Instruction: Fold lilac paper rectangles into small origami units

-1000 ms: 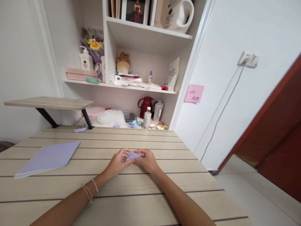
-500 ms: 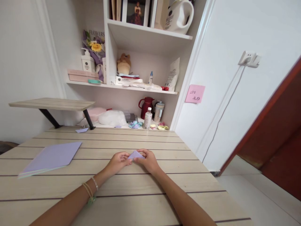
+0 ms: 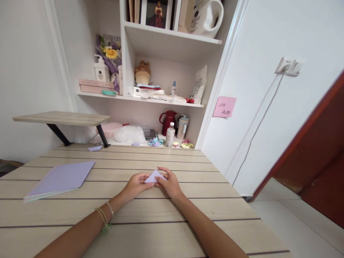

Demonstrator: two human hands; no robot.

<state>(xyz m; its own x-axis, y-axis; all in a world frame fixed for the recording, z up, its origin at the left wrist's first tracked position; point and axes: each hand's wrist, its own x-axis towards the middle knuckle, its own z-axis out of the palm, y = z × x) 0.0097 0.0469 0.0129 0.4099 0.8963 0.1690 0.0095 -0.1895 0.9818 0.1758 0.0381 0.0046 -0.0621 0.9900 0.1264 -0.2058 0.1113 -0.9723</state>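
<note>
A small folded piece of purple paper [image 3: 154, 176], triangular with its point away from me, is held between both hands just over the wooden table [image 3: 150, 218]. My left hand [image 3: 137, 184] pinches its left corner, the thumb along the near edge. On the other side, my right hand [image 3: 169, 183] grips the right part, with the thumb on the paper and the index finger stretched past the tip. Fingers hide part of both lower corners. To the left lies a stack of purple paper sheets [image 3: 63, 176], with paler sheets showing beneath.
A small raised shelf [image 3: 61, 118] on black legs stands at the table's back left, a folded purple paper [image 3: 95, 148] near its leg. Along the back are a clear bottle [image 3: 170, 135], colourful folded papers [image 3: 156, 142], a red jug [image 3: 168, 122] and a tumbler [image 3: 182, 127].
The right index finger has lifted and straightened away from the paper, and the right thumb has moved onto its face. More of the triangle shows now. The view has shifted slightly.
</note>
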